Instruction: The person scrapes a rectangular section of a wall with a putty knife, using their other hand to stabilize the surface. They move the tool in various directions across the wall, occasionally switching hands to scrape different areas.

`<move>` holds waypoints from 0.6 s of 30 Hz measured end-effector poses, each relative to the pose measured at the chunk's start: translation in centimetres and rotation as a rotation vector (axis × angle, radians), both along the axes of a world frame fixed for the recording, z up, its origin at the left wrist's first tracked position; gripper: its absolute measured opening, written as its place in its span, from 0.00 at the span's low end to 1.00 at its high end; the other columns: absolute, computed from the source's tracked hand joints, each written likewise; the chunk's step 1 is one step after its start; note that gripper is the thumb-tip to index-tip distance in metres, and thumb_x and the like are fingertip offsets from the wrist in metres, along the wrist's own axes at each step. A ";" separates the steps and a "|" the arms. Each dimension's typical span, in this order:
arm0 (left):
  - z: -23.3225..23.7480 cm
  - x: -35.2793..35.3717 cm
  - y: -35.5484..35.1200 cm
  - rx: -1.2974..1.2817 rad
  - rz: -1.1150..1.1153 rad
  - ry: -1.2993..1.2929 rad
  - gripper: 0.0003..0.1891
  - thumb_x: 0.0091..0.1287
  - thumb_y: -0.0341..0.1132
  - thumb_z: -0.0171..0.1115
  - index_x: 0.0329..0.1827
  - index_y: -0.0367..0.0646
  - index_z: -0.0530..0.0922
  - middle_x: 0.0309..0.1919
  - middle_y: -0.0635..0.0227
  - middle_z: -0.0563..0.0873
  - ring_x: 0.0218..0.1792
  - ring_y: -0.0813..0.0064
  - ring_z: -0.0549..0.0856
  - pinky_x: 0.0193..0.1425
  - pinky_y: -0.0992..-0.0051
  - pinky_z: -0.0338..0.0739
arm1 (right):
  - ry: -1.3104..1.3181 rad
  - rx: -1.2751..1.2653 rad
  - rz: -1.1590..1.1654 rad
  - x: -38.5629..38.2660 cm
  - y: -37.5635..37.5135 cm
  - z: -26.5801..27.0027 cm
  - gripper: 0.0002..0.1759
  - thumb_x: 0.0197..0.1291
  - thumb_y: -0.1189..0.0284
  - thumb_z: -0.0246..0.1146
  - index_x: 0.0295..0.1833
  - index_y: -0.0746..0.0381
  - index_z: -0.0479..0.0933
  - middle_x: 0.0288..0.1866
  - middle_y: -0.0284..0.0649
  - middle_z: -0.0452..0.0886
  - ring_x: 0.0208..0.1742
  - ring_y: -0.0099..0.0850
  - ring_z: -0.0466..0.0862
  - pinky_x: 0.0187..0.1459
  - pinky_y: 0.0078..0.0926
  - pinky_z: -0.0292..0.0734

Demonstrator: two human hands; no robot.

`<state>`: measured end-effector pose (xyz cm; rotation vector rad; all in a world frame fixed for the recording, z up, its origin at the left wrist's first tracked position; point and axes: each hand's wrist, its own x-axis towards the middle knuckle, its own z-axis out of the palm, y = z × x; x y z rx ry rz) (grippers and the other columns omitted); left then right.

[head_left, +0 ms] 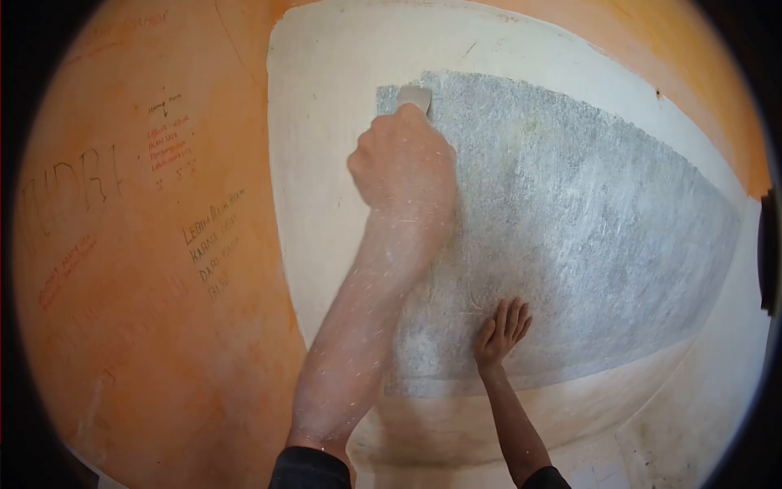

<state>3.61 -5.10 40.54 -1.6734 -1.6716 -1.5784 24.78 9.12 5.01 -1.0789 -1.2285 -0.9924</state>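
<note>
My left hand (403, 159) is closed in a fist around a scraper; only its flat metal blade (417, 96) shows above the knuckles, and the handle is hidden. The blade lies against the upper left edge of a rough grey patch (570, 196) on the wall. Pale flecks dot the left forearm. Lower down, my right hand (503, 330) rests with its fingers stretched out, palm toward the lower part of the grey patch, holding nothing.
Off-white paint (326, 122) borders the grey patch. To the left, an orange wall (147, 326) carries handwriting in black and red. A dark object (767, 253) stands at the far right edge. Below the patch runs a pale wall strip (489, 416).
</note>
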 end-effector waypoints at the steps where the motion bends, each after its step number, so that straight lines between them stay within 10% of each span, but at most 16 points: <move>1: 0.2 0.0 -0.4 -0.032 -0.019 0.010 0.13 0.72 0.35 0.54 0.44 0.40 0.87 0.39 0.49 0.89 0.44 0.50 0.89 0.50 0.55 0.82 | 0.001 -0.001 -0.003 0.3 0.0 0.1 0.27 0.77 0.64 0.45 0.76 0.64 0.67 0.81 0.51 0.61 0.83 0.50 0.54 0.80 0.55 0.39; 18: 1.0 0.8 0.7 -0.016 0.002 -0.013 0.13 0.71 0.35 0.54 0.46 0.41 0.87 0.40 0.50 0.90 0.45 0.52 0.89 0.51 0.56 0.82 | 0.006 -0.005 0.020 0.0 -0.1 0.0 0.27 0.78 0.63 0.45 0.76 0.63 0.67 0.81 0.50 0.60 0.83 0.50 0.53 0.80 0.55 0.38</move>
